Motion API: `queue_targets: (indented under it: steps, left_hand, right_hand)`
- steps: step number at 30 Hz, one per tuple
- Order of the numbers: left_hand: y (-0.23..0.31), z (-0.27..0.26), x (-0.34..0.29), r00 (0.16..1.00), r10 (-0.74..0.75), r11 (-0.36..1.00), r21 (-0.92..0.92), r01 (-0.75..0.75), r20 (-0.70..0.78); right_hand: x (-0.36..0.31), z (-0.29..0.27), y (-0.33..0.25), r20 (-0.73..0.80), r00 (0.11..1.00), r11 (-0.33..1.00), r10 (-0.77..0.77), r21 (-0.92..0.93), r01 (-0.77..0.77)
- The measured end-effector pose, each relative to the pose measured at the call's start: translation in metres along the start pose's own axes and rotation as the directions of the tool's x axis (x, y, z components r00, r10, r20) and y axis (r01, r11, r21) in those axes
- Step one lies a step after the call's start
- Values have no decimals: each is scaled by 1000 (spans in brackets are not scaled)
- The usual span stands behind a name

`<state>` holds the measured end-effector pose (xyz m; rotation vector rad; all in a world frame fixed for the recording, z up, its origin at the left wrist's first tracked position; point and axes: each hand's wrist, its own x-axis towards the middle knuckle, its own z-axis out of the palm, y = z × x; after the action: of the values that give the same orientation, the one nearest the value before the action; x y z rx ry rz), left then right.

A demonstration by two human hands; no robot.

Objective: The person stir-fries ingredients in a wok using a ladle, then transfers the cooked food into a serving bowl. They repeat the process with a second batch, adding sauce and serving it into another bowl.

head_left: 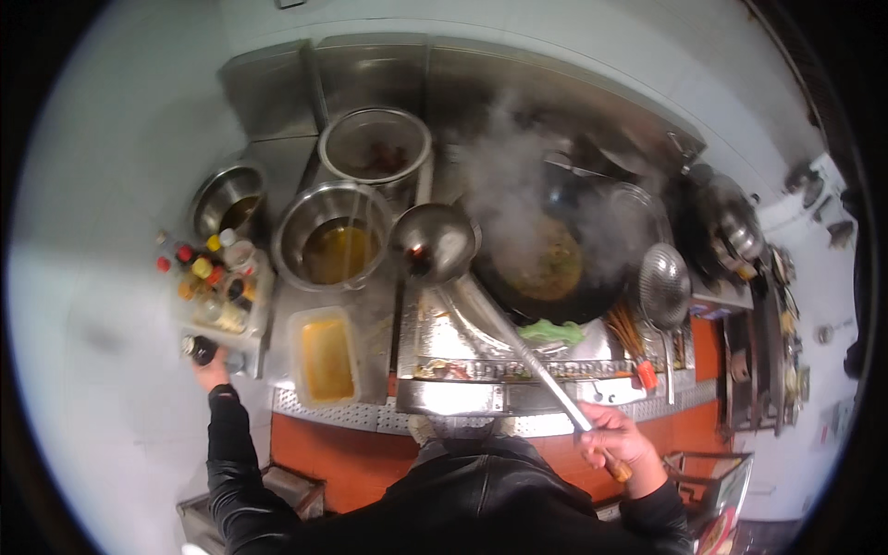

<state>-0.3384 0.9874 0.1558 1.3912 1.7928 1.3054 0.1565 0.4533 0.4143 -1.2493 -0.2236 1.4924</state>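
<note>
My right hand [624,442] is closed round the wooden-ended handle of a long metal ladle [518,340]. The ladle's bowl hangs between a steel basin and the wok, with a little dark liquid in it. At the left, my left hand [212,372] grips a dark bottle [198,349] beside a rack crowded with seasoning bottles [220,282]. Steam rises from the black wok [518,294], which holds a yellowish-brown liquid with bits in it; the steam partly veils its far side.
Left of the wok stand a steel basin of yellow liquid [294,242], a sieve-topped pot [348,178], a smaller steel pot [205,199] and a plastic tub [296,356]. A perforated skimmer [664,282], a bamboo brush [632,344] and a green cloth [552,332] lie round the wok.
</note>
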Motion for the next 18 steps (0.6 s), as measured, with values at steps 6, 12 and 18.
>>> queue_targets:
  steps: [6, 12, 18]
  left_hand:
    - [-51, 24, 38, 985, -46, 998, 33, 52, -167]
    - [-54, 13, 43, 998, 11, 998, -58, -8, 57]
    - [-81, -14, -9, 977, -213, 949, 243, 201, 23]
  right_hand:
    - [1, -33, -37, -354, 864, 523, -357, -843, -129]
    - [23, -55, -46, -390, 721, 197, -572, -919, -341]
    - [8, -90, -61, -337, 850, 153, -406, -942, -300]
